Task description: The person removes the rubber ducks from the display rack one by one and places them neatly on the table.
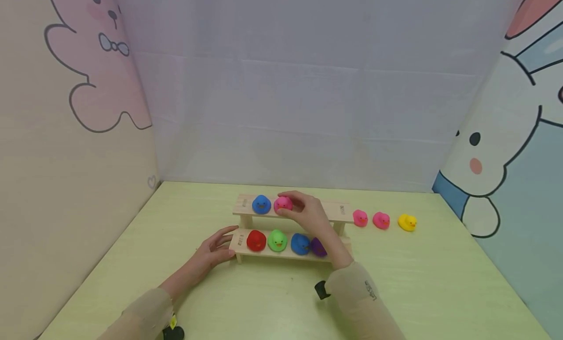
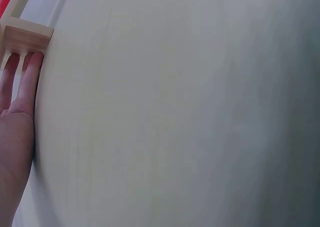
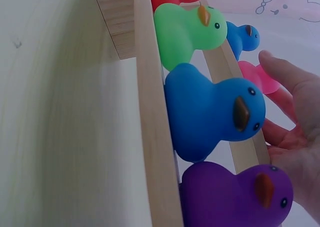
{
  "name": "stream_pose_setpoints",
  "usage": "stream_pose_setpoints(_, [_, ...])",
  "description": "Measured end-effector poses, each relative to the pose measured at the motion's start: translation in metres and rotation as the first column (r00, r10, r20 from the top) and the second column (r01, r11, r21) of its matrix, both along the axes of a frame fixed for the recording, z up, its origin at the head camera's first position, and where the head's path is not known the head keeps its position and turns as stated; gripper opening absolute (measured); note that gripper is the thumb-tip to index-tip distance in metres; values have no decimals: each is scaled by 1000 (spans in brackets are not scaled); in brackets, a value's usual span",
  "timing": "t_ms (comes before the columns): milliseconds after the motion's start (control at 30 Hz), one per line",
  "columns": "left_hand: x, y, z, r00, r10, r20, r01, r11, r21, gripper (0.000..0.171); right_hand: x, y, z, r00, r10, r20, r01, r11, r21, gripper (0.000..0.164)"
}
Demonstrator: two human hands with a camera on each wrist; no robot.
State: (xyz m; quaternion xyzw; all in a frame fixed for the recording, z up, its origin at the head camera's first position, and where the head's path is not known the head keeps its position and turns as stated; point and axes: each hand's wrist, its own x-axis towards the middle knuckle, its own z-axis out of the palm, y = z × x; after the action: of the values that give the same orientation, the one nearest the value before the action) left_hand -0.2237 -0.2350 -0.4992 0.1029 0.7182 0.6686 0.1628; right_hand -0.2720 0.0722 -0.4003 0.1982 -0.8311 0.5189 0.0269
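Observation:
A two-step wooden rack (image 1: 336, 210) stands on the table. My right hand (image 1: 308, 214) reaches over its lower step and pinches a pink rubber duck (image 1: 283, 203) at the upper step, thumb in front and fingers behind. Beside that duck sits a blue duck (image 1: 261, 204). Along the lower step are a red duck (image 1: 256, 241), a green duck (image 1: 277, 241), another blue duck (image 3: 210, 112) and a purple duck (image 3: 235, 194), partly covered by my right forearm in the head view. My left hand (image 1: 213, 252) grips the lower step's left end, its fingers (image 2: 30, 82) against the wood.
Right of the rack, two pink ducks (image 1: 381, 220) and a yellow duck (image 1: 407, 222) rest on the pale table (image 1: 440, 271). A white cloth wall (image 1: 308, 110) rises behind, with cartoon-printed panels on both sides.

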Motion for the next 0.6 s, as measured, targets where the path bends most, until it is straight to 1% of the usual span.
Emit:
stream_pose_setpoints(267, [1, 0, 1, 1000, -6, -2, 6, 1000, 5, 65, -1, 2, -1, 1000, 29, -8, -29, 998, -50, 45])
stream_pose_setpoints(600, [1, 0, 1, 1000, -1, 0, 1, 1000, 9, 66, 0, 2, 0, 999, 31, -10, -31, 998, -50, 43])
